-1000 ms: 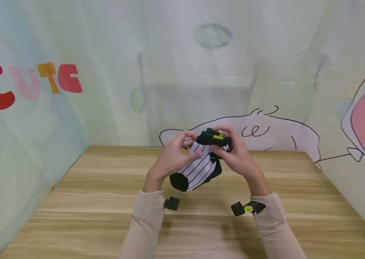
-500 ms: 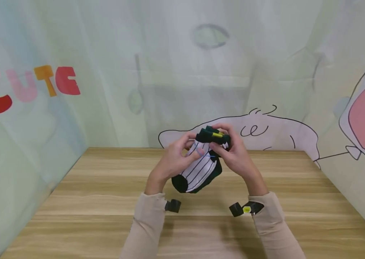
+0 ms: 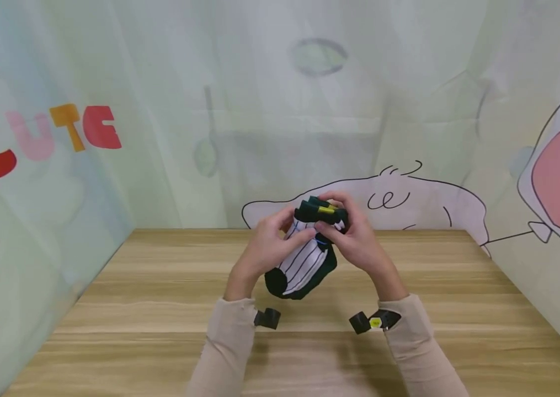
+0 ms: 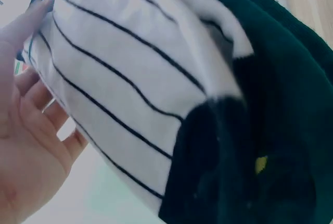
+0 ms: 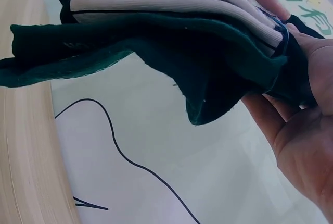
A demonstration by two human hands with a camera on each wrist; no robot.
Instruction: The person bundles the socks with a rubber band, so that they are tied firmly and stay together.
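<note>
Left hand (image 3: 262, 251) and right hand (image 3: 354, 240) pinching soft bundled socks (image 3: 307, 259), white pinstriped knit, dark green cuffs

Two bare hands, left (image 3: 265, 248) and right (image 3: 359, 242), are shown at frame centre. Long beige sleeves (image 3: 225, 342) are worn to the wrists. A small black camera unit (image 3: 267, 318) is strapped under each wrist; a yellow mark is borne by the right one (image 3: 375, 322).
</note>
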